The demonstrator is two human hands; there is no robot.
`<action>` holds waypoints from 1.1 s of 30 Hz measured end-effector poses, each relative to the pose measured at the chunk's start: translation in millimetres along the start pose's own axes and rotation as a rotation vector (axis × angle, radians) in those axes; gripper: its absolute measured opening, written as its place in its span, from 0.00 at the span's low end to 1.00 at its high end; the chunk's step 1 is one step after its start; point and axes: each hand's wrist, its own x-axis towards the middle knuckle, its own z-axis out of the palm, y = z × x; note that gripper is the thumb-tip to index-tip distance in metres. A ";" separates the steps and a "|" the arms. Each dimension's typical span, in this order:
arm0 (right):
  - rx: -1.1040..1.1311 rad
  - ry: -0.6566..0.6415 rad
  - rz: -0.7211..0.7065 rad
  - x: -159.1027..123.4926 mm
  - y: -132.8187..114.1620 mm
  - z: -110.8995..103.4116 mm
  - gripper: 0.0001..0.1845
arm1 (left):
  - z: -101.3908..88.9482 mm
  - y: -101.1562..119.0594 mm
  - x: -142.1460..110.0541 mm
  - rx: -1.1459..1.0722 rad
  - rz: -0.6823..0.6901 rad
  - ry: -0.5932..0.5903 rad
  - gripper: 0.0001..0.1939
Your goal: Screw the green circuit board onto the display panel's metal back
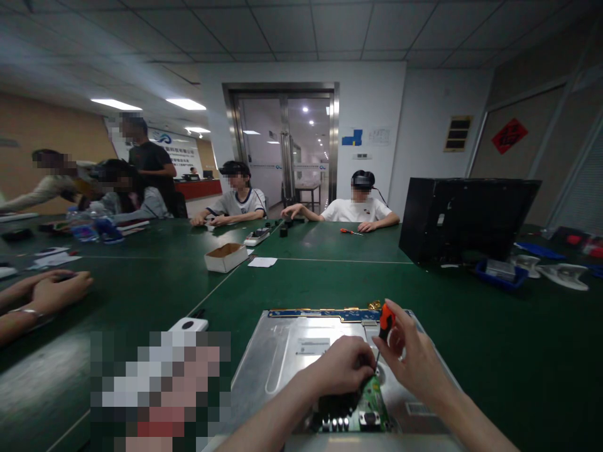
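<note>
Holding a screwdriver [387, 321], right hand [414, 355] has room past panel's [282, 355] right edge.

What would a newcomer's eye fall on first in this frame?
Likely the orange-and-black screwdriver in the right hand, pointing down toward the green circuit board on the silver metal panel; the left hand is close beside it. Next, the bulky black casing on the dark green table, at right.

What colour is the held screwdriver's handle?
The handle is orange and black; head view shows it.
</note>
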 end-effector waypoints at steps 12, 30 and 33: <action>0.069 -0.043 0.012 1.6 -4.1 -2.9 0.30 | 1.1 -0.5 1.3 0.043 -0.022 0.003 0.08; -0.022 -0.011 -0.002 -1.8 -0.2 -0.1 0.31 | 1.9 -3.2 0.5 0.012 0.023 0.020 0.10; 0.026 -0.030 0.000 0.0 -3.8 -3.0 0.31 | 1.6 -1.3 0.4 0.030 0.013 0.012 0.09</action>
